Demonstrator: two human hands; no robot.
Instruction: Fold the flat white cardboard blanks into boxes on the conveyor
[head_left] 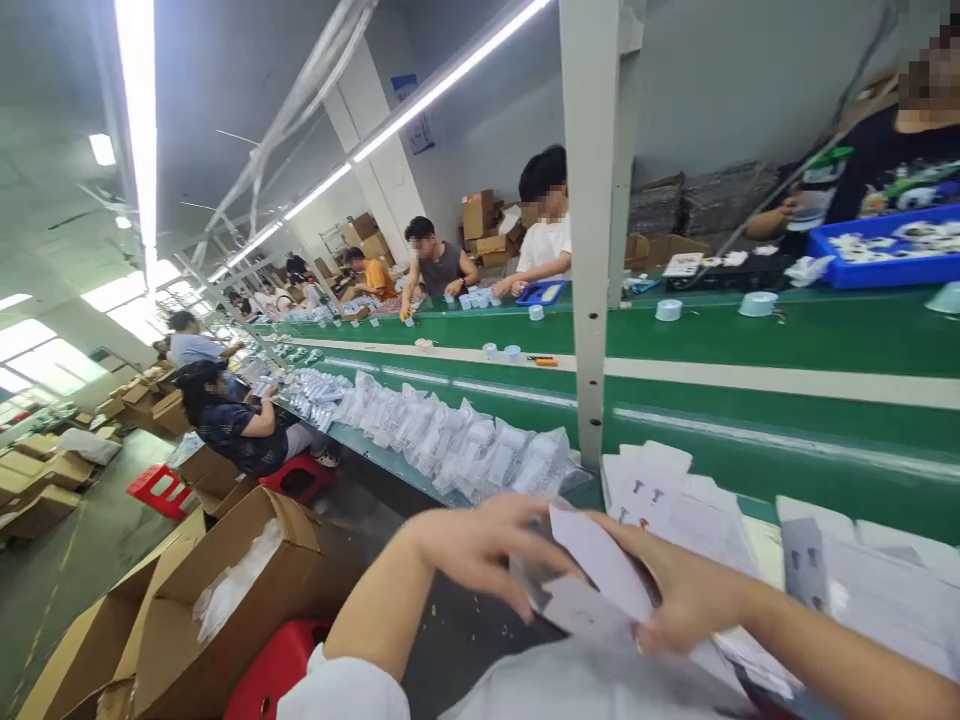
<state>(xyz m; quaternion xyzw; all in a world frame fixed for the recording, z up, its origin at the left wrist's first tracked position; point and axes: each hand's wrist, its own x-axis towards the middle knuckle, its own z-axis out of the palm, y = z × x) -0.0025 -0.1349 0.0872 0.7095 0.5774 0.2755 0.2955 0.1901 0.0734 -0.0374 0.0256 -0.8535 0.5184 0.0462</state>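
A white cardboard carton (600,565) is held between my two hands above my lap, its flaps standing up and its inside partly showing. My left hand (491,550) grips its left side, with the fingers somewhat smeared by motion. My right hand (679,585) is closed round its right side, thumb near the lower edge. Just beyond my right hand lies a stack of flat white printed cartons (682,500) on the bench. A second stack of printed cartons (862,580) lies to its right, beside my right forearm.
Bagged white items (465,445) line the bench edge on the left. A metal post (589,230) rises ahead of me by the green conveyor belt (712,420). Open brown boxes (217,590) and a red stool (274,670) stand at lower left. Several co-workers sit along the line.
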